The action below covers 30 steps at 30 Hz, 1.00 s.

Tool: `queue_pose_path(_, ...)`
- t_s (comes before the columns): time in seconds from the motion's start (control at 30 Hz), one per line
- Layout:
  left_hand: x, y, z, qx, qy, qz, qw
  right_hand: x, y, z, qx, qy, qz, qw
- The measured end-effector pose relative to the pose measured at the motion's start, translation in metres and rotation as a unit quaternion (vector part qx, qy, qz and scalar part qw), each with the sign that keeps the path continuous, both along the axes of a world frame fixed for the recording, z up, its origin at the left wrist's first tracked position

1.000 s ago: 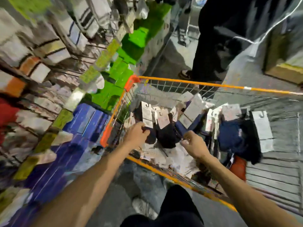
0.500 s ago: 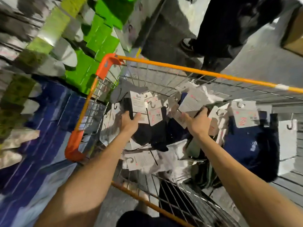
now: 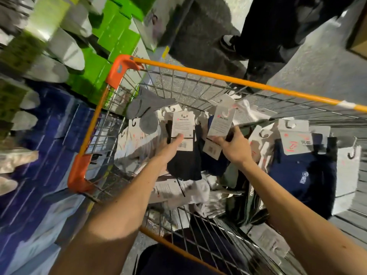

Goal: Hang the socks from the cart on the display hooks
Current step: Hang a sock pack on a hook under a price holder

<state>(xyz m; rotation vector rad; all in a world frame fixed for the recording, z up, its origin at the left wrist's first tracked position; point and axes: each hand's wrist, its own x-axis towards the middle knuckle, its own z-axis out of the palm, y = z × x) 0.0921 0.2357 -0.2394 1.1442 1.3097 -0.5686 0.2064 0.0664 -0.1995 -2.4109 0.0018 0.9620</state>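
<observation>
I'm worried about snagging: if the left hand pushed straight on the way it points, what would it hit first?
The left hand grips the black sock pack; past that, probably the white hanger cards heaped before the cart's far wire wall, though depth is unclear.

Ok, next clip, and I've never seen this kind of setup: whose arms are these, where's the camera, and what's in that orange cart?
There is no machine here. A person wears one camera on the head, looking down, so the two bare arms are their own. The left hand grips a black sock pair at its paper card, thumb on top. The right hand pinches the card of a navy sock pair. Both pairs are over the wire cart with its orange rim, which holds a heap of more carded socks. The blurred display is at left; another person's legs stand beyond the cart.
</observation>
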Motion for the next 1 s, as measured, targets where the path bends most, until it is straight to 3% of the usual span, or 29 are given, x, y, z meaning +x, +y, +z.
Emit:
queue_pose_path(0.23, -0.005, -0.014, 0.001, 0.008, -0.025, 0.026, 0.999, 0.001, 0.002, -0.007, 0.015, 0.040, -0.007, 0.999)
queue_pose_path(0.4, -0.015, -0.021, 0.000, 0.029, -0.040, 0.017, 0.999, -0.005, 0.007, -0.013, 0.087, 0.089, -0.042, 0.991)
queue_pose_path(0.53, -0.019, -0.033, 0.007, 0.014, -0.093, 0.031, 0.995, -0.022, 0.020, -0.013, 0.174, 0.184, -0.120, 0.960)
queue_pose_path(0.63, -0.021, -0.042, 0.013, 0.019, -0.114, 0.069, 0.991, -0.030, 0.025, -0.009, 0.205, 0.202, -0.151, 0.946)
queue_pose_path(0.8, -0.044, -0.036, 0.056, 0.044, -0.140, 0.100, 0.984, -0.032, 0.021, 0.020, 0.234, 0.174, -0.132, 0.947)
queue_pose_path(1.0, -0.095, 0.000, 0.144, 0.063, -0.182, 0.147, 0.970, -0.036, 0.024, 0.091, 0.302, 0.201, -0.184, 0.914)
